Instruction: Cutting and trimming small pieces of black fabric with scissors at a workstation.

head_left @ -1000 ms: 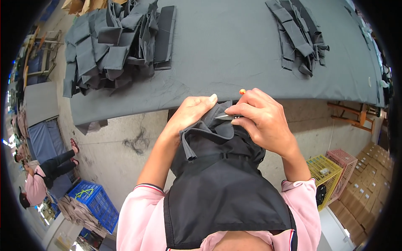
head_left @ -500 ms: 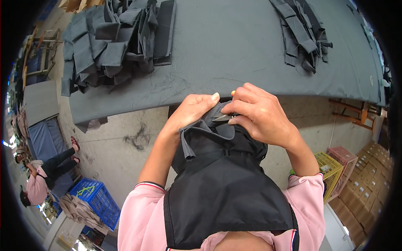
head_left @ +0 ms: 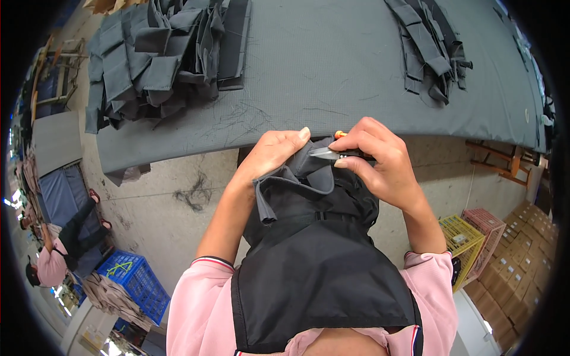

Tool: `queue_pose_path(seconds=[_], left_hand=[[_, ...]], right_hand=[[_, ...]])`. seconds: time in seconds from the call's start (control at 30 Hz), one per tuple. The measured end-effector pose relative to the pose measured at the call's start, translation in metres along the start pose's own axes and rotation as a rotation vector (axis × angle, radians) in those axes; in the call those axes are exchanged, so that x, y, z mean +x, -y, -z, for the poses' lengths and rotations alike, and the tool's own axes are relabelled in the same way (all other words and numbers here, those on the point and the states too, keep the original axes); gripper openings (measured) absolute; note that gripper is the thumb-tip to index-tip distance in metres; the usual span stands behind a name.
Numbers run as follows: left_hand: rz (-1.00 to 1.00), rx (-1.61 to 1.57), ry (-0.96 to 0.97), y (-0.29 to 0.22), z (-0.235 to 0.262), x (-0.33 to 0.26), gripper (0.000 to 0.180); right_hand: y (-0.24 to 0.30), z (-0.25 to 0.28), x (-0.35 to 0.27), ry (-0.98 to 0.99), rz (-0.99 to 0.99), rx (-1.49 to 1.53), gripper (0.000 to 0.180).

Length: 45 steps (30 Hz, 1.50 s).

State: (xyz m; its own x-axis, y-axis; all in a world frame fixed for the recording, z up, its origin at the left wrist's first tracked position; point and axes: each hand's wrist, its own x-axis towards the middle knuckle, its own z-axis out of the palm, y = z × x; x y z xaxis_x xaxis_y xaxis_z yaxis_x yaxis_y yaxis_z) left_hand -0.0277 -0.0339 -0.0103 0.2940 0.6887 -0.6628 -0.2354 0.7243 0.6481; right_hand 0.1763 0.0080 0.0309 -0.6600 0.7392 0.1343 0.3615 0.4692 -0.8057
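Note:
My left hand (head_left: 270, 157) is closed on a dark grey fabric strip (head_left: 316, 180), its thumb pointing up along the top edge. The strip folds over and hangs down in front of my black apron. In my right hand (head_left: 386, 166) is a pair of thread snips (head_left: 323, 153), held between thumb and fingers, with the pale metal blades pointing left over the strip. A small orange piece (head_left: 340, 134) shows by the right index finger; I cannot tell what it belongs to. The handles are mostly hidden by the fingers.
A table under grey cloth (head_left: 309, 77) spans the front, with loose threads near its edge. A large heap of grey strips (head_left: 154, 59) lies left, a smaller bundle (head_left: 424, 41) right. Crates (head_left: 460, 240) and cardboard boxes (head_left: 516, 267) stand right; a blue crate (head_left: 139, 285) and a person (head_left: 53, 261) are left.
My right hand has shifted slightly right and opened out a little, so the snips' blades show more plainly. The left hand keeps its hold on the strip.

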Motion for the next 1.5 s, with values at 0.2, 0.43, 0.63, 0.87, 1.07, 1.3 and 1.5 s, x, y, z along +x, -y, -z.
queue_pose_path(seconds=[0.2, 0.43, 0.63, 0.87, 1.07, 1.3, 1.5], left_hand=[[-0.261, 0.233, -0.132, 0.007, 0.001, -0.001, 0.033], [-0.361, -0.057, -0.094, 0.007, -0.016, -0.008, 0.045], [-0.176, -0.207, 0.017, 0.024, -0.021, -0.015, 0.053], [-0.383, -0.206, -0.234, 0.028, -0.029, -0.009, 0.053], [-0.477, -0.152, -0.296, 0.023, -0.037, -0.007, 0.046], [-0.479, -0.113, -0.307, 0.022, -0.038, -0.008, 0.046], [-0.428, -0.158, -0.311, 0.023, -0.037, -0.004, 0.046]], right_hand=[[0.016, -0.005, -0.012, 0.014, -0.192, 0.16, 0.042], [-0.013, -0.041, -0.033, -0.312, 0.087, -0.228, 0.029], [-0.036, -0.053, -0.024, -0.354, 0.024, -0.102, 0.031], [0.006, -0.027, -0.031, -0.342, -0.268, 0.226, 0.035], [0.014, -0.021, -0.03, -0.215, -0.112, -0.269, 0.028], [0.013, -0.03, -0.024, -0.225, -0.003, -0.448, 0.03], [0.01, -0.03, -0.027, -0.252, 0.016, -0.497, 0.029]])
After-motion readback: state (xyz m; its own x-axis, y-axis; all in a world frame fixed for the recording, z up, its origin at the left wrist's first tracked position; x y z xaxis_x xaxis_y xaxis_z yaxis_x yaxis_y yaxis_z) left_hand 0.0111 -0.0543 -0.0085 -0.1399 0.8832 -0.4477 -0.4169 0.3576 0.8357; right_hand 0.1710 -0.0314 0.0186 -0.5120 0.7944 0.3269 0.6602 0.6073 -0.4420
